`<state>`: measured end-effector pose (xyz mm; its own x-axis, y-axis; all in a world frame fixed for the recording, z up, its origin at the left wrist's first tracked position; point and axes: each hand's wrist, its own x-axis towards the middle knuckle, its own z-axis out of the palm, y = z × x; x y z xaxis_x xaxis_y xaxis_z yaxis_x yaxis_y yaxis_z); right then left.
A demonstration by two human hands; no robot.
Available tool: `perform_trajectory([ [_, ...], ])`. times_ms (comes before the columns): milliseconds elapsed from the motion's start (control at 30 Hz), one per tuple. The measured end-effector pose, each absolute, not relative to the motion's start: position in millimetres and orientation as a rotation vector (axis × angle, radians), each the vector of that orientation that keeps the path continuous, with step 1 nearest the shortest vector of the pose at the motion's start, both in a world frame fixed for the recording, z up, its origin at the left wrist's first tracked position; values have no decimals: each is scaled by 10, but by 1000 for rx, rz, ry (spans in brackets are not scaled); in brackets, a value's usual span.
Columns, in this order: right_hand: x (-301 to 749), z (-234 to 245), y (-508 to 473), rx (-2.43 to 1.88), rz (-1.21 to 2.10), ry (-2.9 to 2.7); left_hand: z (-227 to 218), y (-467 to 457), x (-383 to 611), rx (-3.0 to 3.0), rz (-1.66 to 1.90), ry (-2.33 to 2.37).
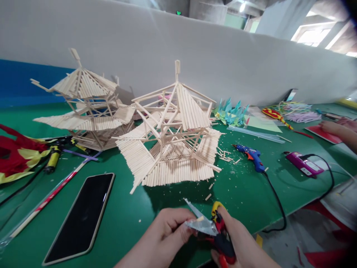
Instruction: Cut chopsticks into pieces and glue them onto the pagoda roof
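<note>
Left hand [170, 234] slanted inward over a green table [125, 208], pinched a small wooden stick [200, 219], right hand [240, 236] faced it, gripped red-and-black shears [224, 243], blades parted around the stick.

We hold red-and-black cutters [208, 226] in our right hand [237, 230], blades parted around a small wooden piece [200, 218] at our left hand's [171, 232] fingertips. Ahead of us on the green table [237, 197], a partly roofed stick pavilion [192, 108] stands beside another pavilion [83, 83]; a phone [80, 219] lies to our left.
</note>
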<state>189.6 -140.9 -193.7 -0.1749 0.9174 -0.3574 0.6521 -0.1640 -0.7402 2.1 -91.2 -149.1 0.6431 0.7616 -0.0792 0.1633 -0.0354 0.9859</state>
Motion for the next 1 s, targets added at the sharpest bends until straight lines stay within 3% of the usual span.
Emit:
perform_trajectory([
  [300,1795,-1886,-1414,-1732,1161,-1773,-1804,-1101,87,2294,1193,999],
  [667,1891,-2048,-1430,-1807,1223,-1779,-1488,-939,41,1492,710,839],
  [767,1856,-2056,-1447,-1788,1231,-1758,-1538,-986,25,1660,744,895],
  [900,1790,-1964,-1453,-1762,1214,-1731,-1671,-1057,29,2177,1059,1074],
  [1000,1784,-1870,-1438,-1736,1193,-1754,-1639,-1014,13,2078,1020,967],
])
